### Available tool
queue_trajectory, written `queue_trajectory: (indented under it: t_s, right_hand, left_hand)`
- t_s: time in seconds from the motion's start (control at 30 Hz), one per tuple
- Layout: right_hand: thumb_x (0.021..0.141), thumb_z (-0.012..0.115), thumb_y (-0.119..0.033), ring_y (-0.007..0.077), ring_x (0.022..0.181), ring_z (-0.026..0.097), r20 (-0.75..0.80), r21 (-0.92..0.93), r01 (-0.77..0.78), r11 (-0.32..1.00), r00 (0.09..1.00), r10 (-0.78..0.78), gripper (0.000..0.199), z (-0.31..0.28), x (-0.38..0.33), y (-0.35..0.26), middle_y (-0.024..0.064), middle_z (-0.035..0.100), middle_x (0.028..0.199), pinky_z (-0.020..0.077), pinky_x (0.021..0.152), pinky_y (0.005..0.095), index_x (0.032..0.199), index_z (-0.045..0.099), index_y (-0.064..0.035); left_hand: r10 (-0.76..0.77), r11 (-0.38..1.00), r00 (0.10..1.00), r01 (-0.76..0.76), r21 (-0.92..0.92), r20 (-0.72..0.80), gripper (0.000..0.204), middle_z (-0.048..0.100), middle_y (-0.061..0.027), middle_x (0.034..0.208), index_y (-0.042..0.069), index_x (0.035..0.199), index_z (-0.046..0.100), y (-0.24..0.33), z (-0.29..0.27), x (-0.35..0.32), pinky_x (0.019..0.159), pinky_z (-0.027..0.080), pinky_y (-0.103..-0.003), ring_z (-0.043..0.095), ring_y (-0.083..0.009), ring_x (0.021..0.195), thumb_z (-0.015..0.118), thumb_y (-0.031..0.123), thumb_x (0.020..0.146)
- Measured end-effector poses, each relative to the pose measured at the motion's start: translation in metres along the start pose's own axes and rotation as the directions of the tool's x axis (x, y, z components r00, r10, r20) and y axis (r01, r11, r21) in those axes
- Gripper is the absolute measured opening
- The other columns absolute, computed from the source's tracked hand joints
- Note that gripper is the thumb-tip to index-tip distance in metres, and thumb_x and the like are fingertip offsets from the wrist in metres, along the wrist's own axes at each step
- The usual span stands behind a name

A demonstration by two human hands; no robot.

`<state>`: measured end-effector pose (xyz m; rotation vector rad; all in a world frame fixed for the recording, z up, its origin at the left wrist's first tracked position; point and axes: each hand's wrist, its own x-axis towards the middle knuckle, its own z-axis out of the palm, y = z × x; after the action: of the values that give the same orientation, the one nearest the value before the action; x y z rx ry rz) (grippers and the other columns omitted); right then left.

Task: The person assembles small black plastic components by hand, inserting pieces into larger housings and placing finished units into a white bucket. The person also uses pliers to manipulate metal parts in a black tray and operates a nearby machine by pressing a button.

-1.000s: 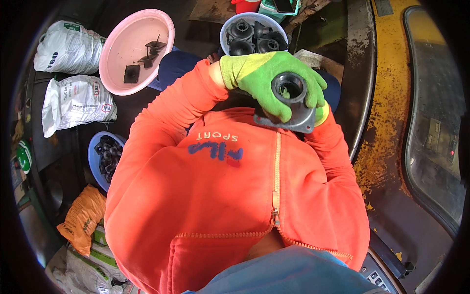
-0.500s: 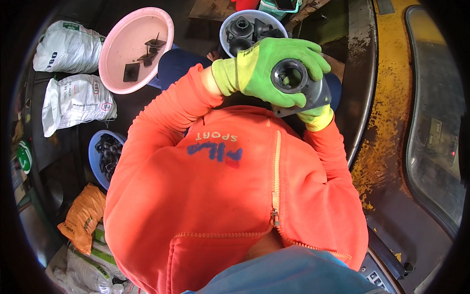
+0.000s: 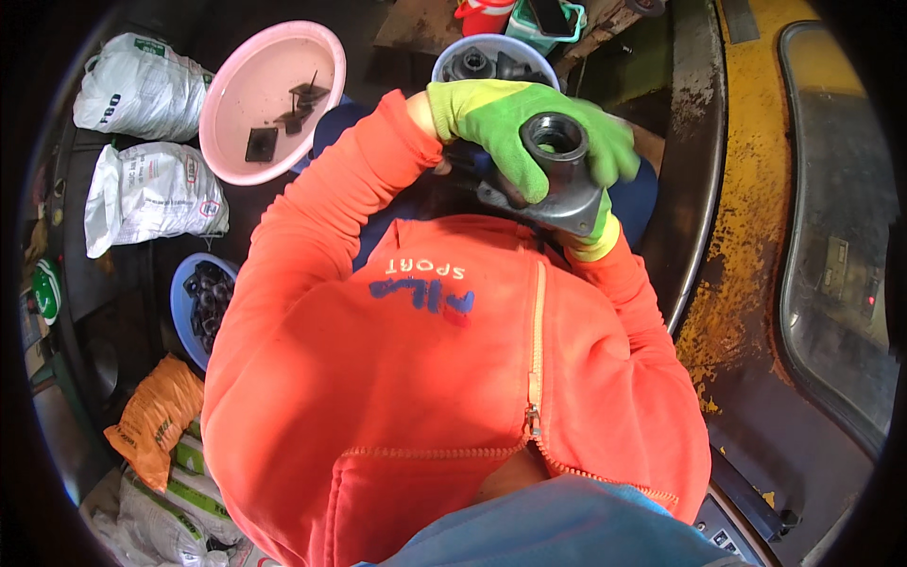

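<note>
My left hand (image 3: 505,118), in a green glove with a yellow cuff, is wrapped round the neck of a black moulded part (image 3: 567,180). The part has a round, open collar, threaded inside, on a wide squarish base with rounded corners. My left thumb presses the near-left side of the neck. Its fingers reach round the far and right side, where they are smeared by motion. Of my right hand, only the yellow-green cuff (image 3: 595,246) shows clearly, close below the base's right corner. The part hides its fingers.
Beyond my hands stands a light-blue bowl (image 3: 444,71) of similar black parts, near a red container (image 3: 487,17) and a green basket (image 3: 539,38). At left are a pink basin (image 3: 231,104) with thin black pieces, white sacks (image 3: 156,198) and a blue bowl (image 3: 184,317). Rusty yellow machinery (image 3: 746,217) borders the right.
The black part has tipped, so its collar points more upward and its base shows more toward me. My left hand has shifted round the neck, and my right cuff has moved slightly nearer.
</note>
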<state>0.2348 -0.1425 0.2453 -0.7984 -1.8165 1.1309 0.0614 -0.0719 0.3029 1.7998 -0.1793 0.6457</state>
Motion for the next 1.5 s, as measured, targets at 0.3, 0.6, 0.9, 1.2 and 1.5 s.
queue_trajectory:
  t_s: [0.3,0.6,0.9,1.2,1.5]
  right_hand:
    - [0.071,0.080,-0.022,0.0212,0.104,0.061,-0.381,0.408,0.005,0.913,0.909,0.166,0.056,-0.001,0.021,-0.034,0.0069,0.062,0.111,0.0494,0.087,0.0325,0.119,0.056,-0.0048]
    - [0.049,0.095,-0.029,0.0243,0.106,0.060,-0.029,-0.147,-0.009,0.989,1.000,0.005,0.086,-0.024,0.004,-0.024,0.0056,0.062,0.116,0.0478,0.092,0.0361,0.122,0.056,-0.0072]
    - [0.064,0.088,-0.023,0.0208,0.111,0.058,0.198,-0.368,0.209,0.906,0.970,-0.143,0.071,-0.026,0.007,-0.042,0.0061,0.061,0.119,0.0481,0.094,0.0364,0.124,0.055,-0.0062]
    - [0.067,0.086,-0.034,0.0224,0.113,0.056,0.134,-0.296,0.048,0.954,0.991,-0.008,0.075,-0.022,0.005,-0.026,0.0056,0.059,0.121,0.0451,0.096,0.0350,0.128,0.052,-0.0093]
    - [0.075,0.077,-0.022,0.0201,0.111,0.058,-0.176,-0.254,0.057,0.966,0.979,-0.104,0.063,-0.009,0.011,-0.026,0.0061,0.058,0.121,0.0491,0.091,0.0337,0.130,0.048,-0.0067]
  left_hand:
    - [0.220,0.842,0.695,0.219,0.493,-0.684,0.059,0.063,-0.0116,0.119,0.007,0.106,0.063,0.006,0.050,0.012,0.094,0.044,-0.041,0.059,-0.0316,0.109,0.088,0.029,0.057]
    - [0.146,0.919,0.763,0.131,0.372,-0.629,0.041,0.066,-0.0106,0.113,0.004,0.102,0.062,-0.002,0.054,0.002,0.094,0.047,-0.036,0.061,-0.0245,0.107,0.081,0.012,0.067]
    - [-0.037,0.976,0.826,0.149,0.156,-0.563,0.039,0.067,-0.0120,0.111,0.003,0.101,0.062,0.006,0.049,-0.002,0.092,0.048,-0.037,0.062,-0.0240,0.103,0.080,0.012,0.068]
    - [-0.096,0.994,0.876,0.112,0.005,-0.473,0.043,0.067,-0.0121,0.108,0.003,0.102,0.063,0.003,0.036,0.000,0.099,0.044,-0.042,0.059,-0.0294,0.113,0.080,0.015,0.065]
    - [0.231,0.895,0.635,0.159,0.418,-0.737,0.042,0.068,-0.0112,0.107,0.005,0.100,0.063,0.000,0.059,0.012,0.088,0.052,-0.034,0.066,-0.0246,0.099,0.084,0.018,0.065]
